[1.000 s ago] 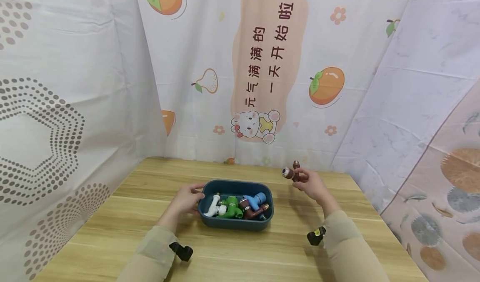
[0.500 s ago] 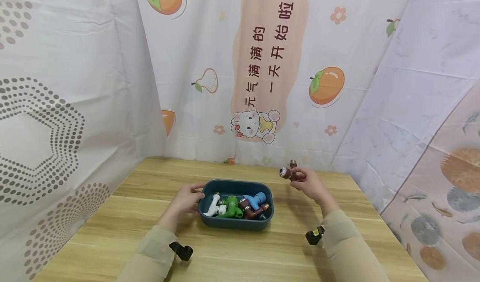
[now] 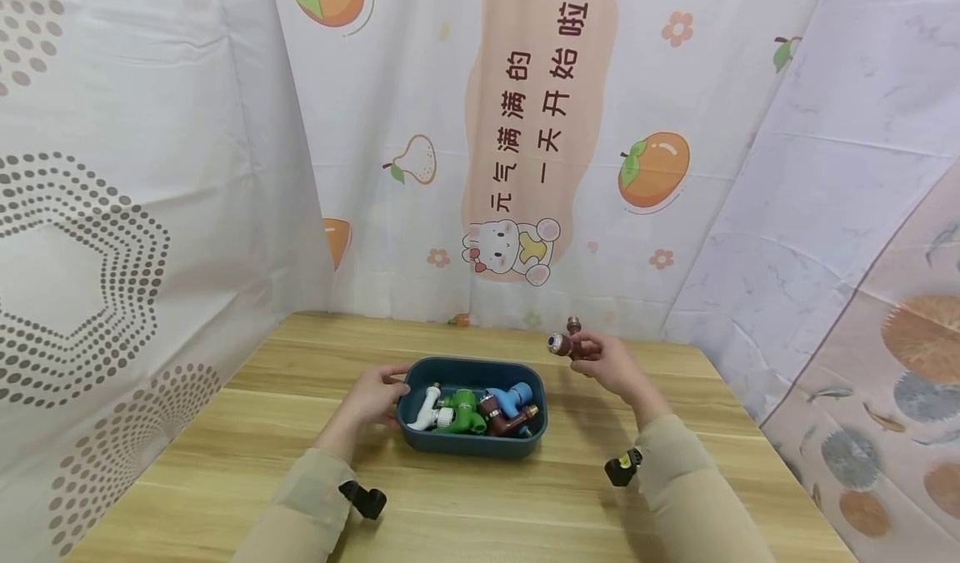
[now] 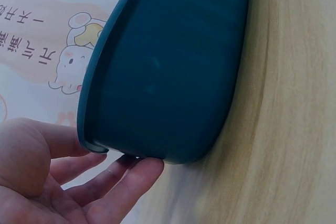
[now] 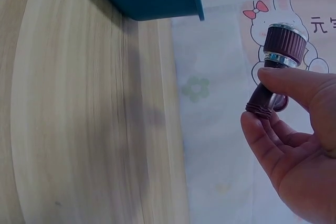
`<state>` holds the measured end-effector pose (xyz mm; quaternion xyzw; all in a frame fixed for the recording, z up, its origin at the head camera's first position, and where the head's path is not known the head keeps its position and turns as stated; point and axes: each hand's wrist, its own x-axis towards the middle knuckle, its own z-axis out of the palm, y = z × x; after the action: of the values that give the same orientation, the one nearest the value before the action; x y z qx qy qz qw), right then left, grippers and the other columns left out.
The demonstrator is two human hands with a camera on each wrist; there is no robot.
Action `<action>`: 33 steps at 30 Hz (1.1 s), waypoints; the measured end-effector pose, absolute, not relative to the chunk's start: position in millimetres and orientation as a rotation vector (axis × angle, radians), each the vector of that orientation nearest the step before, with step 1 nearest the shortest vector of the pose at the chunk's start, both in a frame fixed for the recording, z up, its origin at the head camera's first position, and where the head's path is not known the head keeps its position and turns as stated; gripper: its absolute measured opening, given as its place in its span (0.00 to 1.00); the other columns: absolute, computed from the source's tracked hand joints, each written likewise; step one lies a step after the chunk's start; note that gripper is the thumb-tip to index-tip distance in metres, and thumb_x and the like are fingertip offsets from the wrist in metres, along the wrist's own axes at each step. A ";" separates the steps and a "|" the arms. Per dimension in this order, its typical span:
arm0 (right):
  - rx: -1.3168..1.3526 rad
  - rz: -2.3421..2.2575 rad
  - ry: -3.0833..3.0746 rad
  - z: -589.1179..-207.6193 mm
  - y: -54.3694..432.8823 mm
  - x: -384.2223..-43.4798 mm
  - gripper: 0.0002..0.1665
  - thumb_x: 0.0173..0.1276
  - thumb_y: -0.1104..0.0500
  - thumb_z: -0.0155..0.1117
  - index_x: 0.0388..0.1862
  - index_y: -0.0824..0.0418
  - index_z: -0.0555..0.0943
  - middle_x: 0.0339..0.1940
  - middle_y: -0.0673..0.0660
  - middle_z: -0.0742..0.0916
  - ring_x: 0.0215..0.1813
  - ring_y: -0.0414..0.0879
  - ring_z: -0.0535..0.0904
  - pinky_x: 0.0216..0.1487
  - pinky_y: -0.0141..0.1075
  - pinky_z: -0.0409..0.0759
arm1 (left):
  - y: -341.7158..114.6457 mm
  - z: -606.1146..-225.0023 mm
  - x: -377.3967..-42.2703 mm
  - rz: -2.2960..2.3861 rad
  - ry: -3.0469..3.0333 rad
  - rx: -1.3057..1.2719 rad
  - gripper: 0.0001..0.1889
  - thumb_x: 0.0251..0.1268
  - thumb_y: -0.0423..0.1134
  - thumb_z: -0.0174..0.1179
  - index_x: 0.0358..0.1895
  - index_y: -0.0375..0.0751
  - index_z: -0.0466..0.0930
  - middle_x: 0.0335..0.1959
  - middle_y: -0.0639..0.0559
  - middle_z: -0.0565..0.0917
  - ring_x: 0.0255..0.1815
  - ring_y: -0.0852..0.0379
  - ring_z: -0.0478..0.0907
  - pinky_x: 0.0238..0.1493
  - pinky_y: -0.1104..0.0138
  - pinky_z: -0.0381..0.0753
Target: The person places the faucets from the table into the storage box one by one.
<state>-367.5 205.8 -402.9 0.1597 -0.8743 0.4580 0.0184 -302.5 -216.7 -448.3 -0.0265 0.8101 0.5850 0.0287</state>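
Observation:
My right hand point(image 3: 613, 368) holds a dark brown plastic tap point(image 3: 560, 345) above the table, right of a dark blue tub point(image 3: 472, 445). In the right wrist view, thumb and fingers pinch the tap's body, its ribbed knob point(image 5: 285, 44) with silver rings pointing up. My left hand point(image 3: 373, 395) grips the tub's left end. The left wrist view shows the thumb at the rim and the other fingers against the outer wall. Inside the tub lie a white tap point(image 3: 427, 411), a green tap point(image 3: 466, 414), another brown tap point(image 3: 497, 420) and a blue tap point(image 3: 513, 399).
The tub stands on a wood-grain table point(image 3: 480, 509). A printed curtain point(image 3: 420, 280) hangs right behind the table's back edge, with more cloth at both sides. Both wrists wear a small black camera point(image 3: 363, 500) over beige sleeves.
My right hand has moved left towards the tub, carrying the brown tap. The left hand and the tub have stayed in place.

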 end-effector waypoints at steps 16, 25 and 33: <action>0.601 1.384 -2.753 -397.6 184.4 -367.1 0.22 0.65 0.68 0.71 0.58 0.59 0.81 0.48 0.61 0.86 0.50 0.53 0.85 0.48 0.45 0.86 | -217.1 -448.7 -302.6 1.817 2.493 -0.073 0.24 0.72 0.30 0.57 0.70 0.37 0.74 0.54 0.35 0.81 0.45 0.43 0.83 0.25 0.53 0.87; 0.662 1.332 -2.778 -397.2 171.5 -367.6 0.22 0.65 0.68 0.72 0.57 0.58 0.82 0.45 0.58 0.86 0.48 0.52 0.84 0.46 0.45 0.85 | -216.9 -447.5 -302.3 1.809 2.494 -0.067 0.23 0.73 0.30 0.57 0.70 0.37 0.74 0.55 0.33 0.80 0.46 0.41 0.83 0.26 0.53 0.88; 0.702 1.299 -2.818 -393.5 161.4 -365.5 0.22 0.66 0.67 0.71 0.58 0.56 0.82 0.45 0.56 0.86 0.46 0.50 0.83 0.47 0.46 0.85 | -216.4 -446.9 -302.9 1.825 2.484 -0.083 0.23 0.73 0.30 0.57 0.70 0.38 0.75 0.55 0.33 0.81 0.45 0.41 0.83 0.26 0.53 0.87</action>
<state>-365.5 161.4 -393.5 0.2207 -0.8856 0.4081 -0.0198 -302.9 -216.4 -446.9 -0.0268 0.8053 0.5916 0.0293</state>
